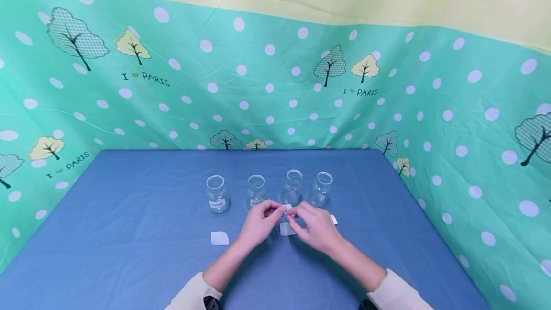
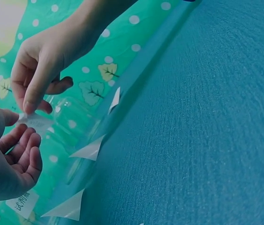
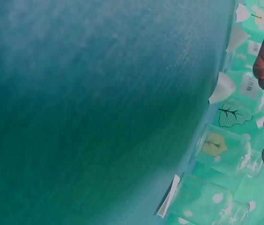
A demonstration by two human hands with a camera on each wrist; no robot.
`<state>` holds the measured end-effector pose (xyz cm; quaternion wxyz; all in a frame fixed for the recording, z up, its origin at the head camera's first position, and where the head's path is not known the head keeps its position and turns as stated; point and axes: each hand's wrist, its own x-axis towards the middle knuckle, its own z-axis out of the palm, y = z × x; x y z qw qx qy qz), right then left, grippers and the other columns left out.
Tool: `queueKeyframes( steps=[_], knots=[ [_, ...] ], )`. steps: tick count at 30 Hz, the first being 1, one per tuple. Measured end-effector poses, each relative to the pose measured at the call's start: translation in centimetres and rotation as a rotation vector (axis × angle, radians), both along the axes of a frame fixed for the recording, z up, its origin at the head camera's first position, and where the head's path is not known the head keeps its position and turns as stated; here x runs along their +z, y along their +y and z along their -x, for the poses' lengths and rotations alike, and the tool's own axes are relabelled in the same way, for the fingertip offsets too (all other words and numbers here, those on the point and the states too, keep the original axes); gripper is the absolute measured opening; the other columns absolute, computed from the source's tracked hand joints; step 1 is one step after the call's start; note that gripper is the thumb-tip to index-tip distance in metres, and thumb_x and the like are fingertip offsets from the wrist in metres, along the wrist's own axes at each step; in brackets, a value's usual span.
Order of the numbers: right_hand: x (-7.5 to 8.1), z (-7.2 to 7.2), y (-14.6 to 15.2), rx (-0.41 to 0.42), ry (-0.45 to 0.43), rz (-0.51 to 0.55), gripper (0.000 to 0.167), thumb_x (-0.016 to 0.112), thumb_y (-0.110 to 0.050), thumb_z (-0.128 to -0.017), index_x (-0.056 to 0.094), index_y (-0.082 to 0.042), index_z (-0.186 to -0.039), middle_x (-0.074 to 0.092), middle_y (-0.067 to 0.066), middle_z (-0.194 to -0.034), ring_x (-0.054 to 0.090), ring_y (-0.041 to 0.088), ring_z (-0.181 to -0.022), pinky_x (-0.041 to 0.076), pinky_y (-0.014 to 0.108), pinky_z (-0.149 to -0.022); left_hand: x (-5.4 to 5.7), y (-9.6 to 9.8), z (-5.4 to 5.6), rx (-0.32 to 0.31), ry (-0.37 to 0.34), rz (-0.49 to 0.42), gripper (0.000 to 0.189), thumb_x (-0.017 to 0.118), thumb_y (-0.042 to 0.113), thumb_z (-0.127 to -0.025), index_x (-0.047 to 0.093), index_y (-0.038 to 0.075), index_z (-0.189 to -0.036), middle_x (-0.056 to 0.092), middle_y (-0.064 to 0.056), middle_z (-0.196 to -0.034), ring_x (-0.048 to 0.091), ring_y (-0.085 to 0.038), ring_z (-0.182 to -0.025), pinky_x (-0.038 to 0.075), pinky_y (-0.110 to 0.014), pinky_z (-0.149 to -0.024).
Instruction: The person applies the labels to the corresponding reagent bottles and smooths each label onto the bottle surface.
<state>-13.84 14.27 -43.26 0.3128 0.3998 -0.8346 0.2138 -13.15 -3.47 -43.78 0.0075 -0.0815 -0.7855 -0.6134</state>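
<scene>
A small white label [image 2: 37, 123] with faint print is pinched between both hands. My left hand [image 1: 260, 224] grips one edge between thumb and fingertips. From the other side, my right hand [image 1: 317, 227] pinches the label with thumb and index finger. Just beyond the hands stands a clear glass jar [image 1: 293, 186] without a label on the side that shows. To its left are two similar jars, the outer jar [image 1: 215, 190] and the inner jar [image 1: 256, 188], each with a printed white label low on its front. Another plain jar [image 1: 323, 185] stands at the right end of the row.
Pieces of white paper lie in front of the jars: a left piece [image 1: 220, 238], a middle piece [image 1: 286, 229] below the hands, and a right piece [image 1: 334, 219] partly behind the right hand. A blue cloth [image 1: 129, 233] covers the table, with a green dotted curtain [image 1: 189, 118] around it.
</scene>
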Motion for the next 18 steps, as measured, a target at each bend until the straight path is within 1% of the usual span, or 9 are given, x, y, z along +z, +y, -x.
queueKeyframes(
  steps=[3,10,12,14,18],
  knots=[
    [-0.03,-0.07,-0.07,0.000,0.004,-0.003,0.012,0.072,-0.012,-0.074,0.067,-0.013,-0.084,0.062,-0.004,-0.075,0.059,0.005,-0.063,0.046,0.017,-0.055,0.07,0.00,-0.06,0.004,0.007,-0.002,0.020,0.063,0.022,-0.089,0.068,0.003,-0.091,0.065,-0.023,-0.074,0.059,-0.017,-0.062,0.043,-0.019,-0.054],
    [0.00,-0.22,-0.07,-0.008,-0.012,0.007,0.010,0.072,-0.013,-0.076,0.067,-0.014,-0.084,0.062,-0.005,-0.076,0.061,0.007,-0.064,0.047,0.018,-0.057,0.13,-0.04,-0.04,0.041,0.014,0.010,0.017,0.063,0.020,-0.088,0.069,0.004,-0.090,0.065,-0.017,-0.072,0.055,-0.009,-0.059,0.043,-0.020,-0.053],
    [0.00,-0.23,-0.04,-0.008,-0.013,0.014,0.010,0.072,-0.013,-0.076,0.067,-0.014,-0.085,0.062,-0.004,-0.076,0.061,0.009,-0.065,0.047,0.018,-0.057,0.15,-0.02,-0.03,0.053,0.016,0.009,0.017,0.063,0.020,-0.088,0.069,0.004,-0.090,0.065,-0.015,-0.071,0.054,-0.008,-0.059,0.042,-0.020,-0.053],
    [-0.06,-0.22,0.01,-0.009,-0.011,0.019,0.011,0.073,-0.014,-0.076,0.067,-0.014,-0.085,0.062,-0.004,-0.076,0.061,0.008,-0.065,0.047,0.017,-0.057,0.11,-0.03,-0.01,0.057,0.015,0.010,0.017,0.063,0.020,-0.088,0.069,0.004,-0.090,0.065,-0.016,-0.071,0.054,-0.008,-0.058,0.043,-0.020,-0.053],
    [-0.19,-0.25,0.21,-0.023,-0.039,0.031,0.013,0.076,-0.016,-0.075,0.067,-0.015,-0.085,0.062,-0.004,-0.076,0.061,0.009,-0.065,0.046,0.016,-0.057,-0.03,-0.18,0.16,0.068,0.023,0.010,0.018,0.063,0.019,-0.088,0.069,0.003,-0.090,0.064,-0.014,-0.070,0.053,-0.007,-0.058,0.042,-0.019,-0.054]
  ],
)
